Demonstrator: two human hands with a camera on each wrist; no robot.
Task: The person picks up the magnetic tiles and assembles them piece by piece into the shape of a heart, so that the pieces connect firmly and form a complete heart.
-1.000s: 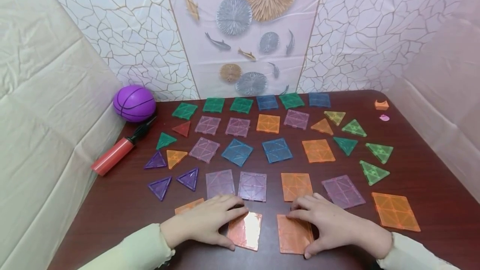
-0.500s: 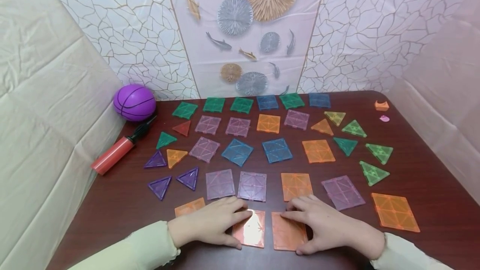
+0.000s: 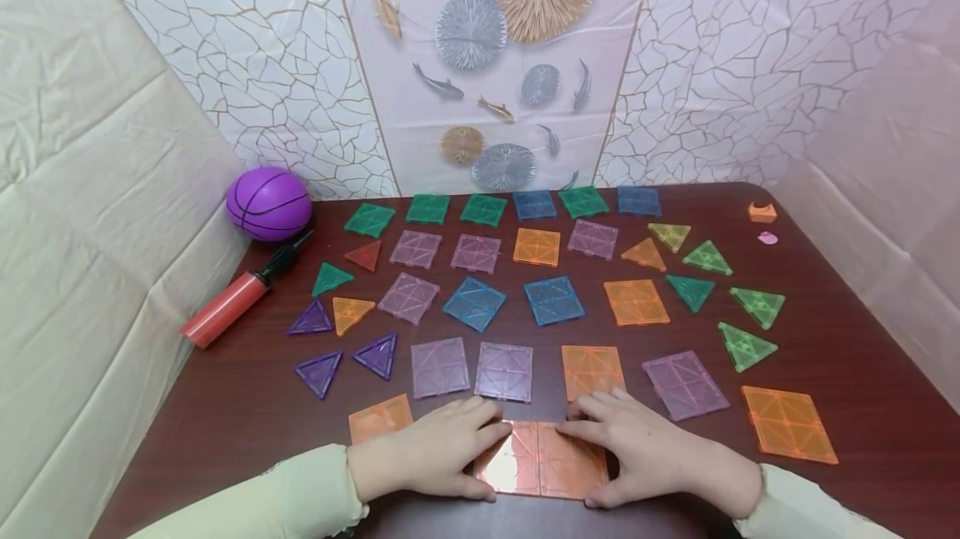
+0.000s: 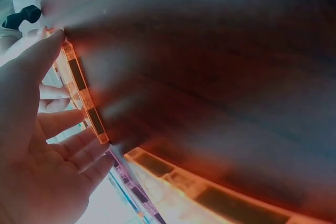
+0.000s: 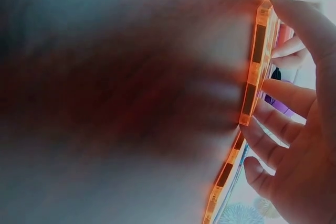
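Note:
Two orange translucent square magnetic tiles lie flat at the front of the table, edge against edge. My left hand (image 3: pixel 442 449) holds the left tile (image 3: pixel 517 464) by its outer side, thumb at the near corner and forefinger on the far part. On the other side my right hand (image 3: pixel 654 451) grips the right tile (image 3: pixel 573 466) in the same way. In the left wrist view, the thumb and fingers meet the tile's orange rim (image 4: pixel 86 95). The right wrist view shows the other tile's rim (image 5: pixel 254 69) between thumb and fingers.
Beyond the hands lie two purple square tiles (image 3: pixel 505 372) and an orange one (image 3: pixel 592 371). Another orange tile (image 3: pixel 379 417) sits by the left wrist. Several more squares and triangles spread behind. A purple ball (image 3: pixel 268 204) and a red pump (image 3: pixel 228 308) are at the left.
Both hands have slid inward with their tiles, the left one rightward and the right one leftward. The gap between the two orange tiles has closed, and their edges now meet.

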